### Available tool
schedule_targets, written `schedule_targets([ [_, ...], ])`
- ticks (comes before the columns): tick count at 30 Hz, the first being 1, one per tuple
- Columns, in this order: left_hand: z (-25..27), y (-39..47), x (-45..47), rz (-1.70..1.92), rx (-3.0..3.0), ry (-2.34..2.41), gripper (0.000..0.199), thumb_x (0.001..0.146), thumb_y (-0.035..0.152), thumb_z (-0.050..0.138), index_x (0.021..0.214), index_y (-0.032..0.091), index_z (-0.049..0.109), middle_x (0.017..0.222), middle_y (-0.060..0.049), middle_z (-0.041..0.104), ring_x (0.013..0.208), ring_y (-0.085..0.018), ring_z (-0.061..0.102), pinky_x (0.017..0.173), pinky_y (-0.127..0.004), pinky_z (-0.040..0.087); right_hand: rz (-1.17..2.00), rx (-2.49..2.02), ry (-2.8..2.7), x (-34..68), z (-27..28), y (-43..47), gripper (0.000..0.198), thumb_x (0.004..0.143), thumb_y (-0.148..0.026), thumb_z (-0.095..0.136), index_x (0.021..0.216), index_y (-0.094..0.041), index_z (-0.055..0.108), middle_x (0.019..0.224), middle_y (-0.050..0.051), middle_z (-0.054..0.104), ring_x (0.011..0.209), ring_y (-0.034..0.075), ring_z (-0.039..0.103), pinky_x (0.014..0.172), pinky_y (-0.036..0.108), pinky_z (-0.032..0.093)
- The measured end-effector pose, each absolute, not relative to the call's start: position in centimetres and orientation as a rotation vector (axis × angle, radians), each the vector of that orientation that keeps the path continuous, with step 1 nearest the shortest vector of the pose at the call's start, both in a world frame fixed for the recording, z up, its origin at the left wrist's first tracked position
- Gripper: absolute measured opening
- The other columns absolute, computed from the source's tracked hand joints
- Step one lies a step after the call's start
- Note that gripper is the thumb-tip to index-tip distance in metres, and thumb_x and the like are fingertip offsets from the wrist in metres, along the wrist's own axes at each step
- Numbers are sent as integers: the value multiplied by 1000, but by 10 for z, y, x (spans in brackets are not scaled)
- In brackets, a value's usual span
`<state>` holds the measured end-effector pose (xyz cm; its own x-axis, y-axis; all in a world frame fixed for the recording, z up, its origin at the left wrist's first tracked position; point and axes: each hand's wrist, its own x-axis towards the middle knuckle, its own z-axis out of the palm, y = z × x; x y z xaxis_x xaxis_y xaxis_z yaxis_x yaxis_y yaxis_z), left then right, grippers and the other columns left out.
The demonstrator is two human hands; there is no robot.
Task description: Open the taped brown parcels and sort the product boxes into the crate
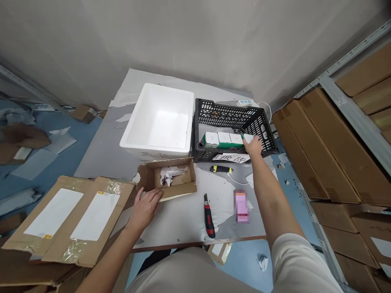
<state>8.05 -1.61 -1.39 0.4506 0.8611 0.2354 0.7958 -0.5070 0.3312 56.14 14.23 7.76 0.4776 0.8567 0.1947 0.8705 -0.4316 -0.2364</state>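
In the head view, my left hand (147, 206) is at the near wall of an open brown cardboard box (180, 189), its fingers over the rim. Crumpled paper (171, 174) lies inside that box. My right hand (253, 145) reaches into a black plastic crate (235, 114), its fingers closed on a small white and green box (248, 138) at the right end of a row. Several matching small boxes (224, 138) stand beside it along the crate's near wall. My right fingertips are partly hidden.
A white foam box (157, 150) stands left of the crate. A red and black utility knife (209, 217), a yellow and black cutter (221, 169) and a blurred pink item (242, 206) lie on the table. Flattened cartons (65, 219) are at left, shelved cartons (324, 142) at right.
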Motion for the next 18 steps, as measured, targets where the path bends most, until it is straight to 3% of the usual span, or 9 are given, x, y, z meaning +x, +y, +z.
schedule_targets([
  [4,-8,-14,81,595,2533,1461,30,85,18,47,109,26,62,110,-8,67,110,-27,60,107,-56,27,43,-2480,-1472,557,69,142,36,90,-36,55,121,-16,53,120,9,57,102,21,59,86,43,50],
  [7,-4,-19,84,700,2473,1596,32,84,22,54,115,24,58,128,-13,57,127,-32,46,108,-59,23,116,-2522,-1450,559,71,148,42,92,-44,46,122,-15,53,121,15,56,110,26,53,95,54,40],
  [10,-6,-38,85,905,2288,1748,55,80,30,62,132,21,44,144,-19,36,137,-37,30,108,-60,25,197,-2556,-1419,565,79,145,51,90,-51,39,124,-15,52,130,21,47,124,36,40,97,69,23],
  [12,-13,-58,83,998,2109,1809,73,79,34,64,140,17,28,148,-23,26,139,-37,25,106,-59,30,113,-2465,-1398,565,83,129,55,89,-51,40,130,-15,47,141,23,36,132,40,28,98,72,17],
  [15,-34,-83,78,919,1870,1815,78,80,37,62,143,15,20,143,-25,34,134,-35,36,102,-56,38,-190,-2080,-1352,542,74,81,60,87,-44,41,138,-14,34,145,22,28,136,35,26,104,62,24],
  [18,-58,-81,74,797,1669,1753,71,78,38,63,138,16,31,128,-20,51,120,-32,53,95,-53,46,-80,-1824,-1290,481,34,26,49,86,-35,37,131,-14,40,128,19,47,121,29,47,97,53,39],
])
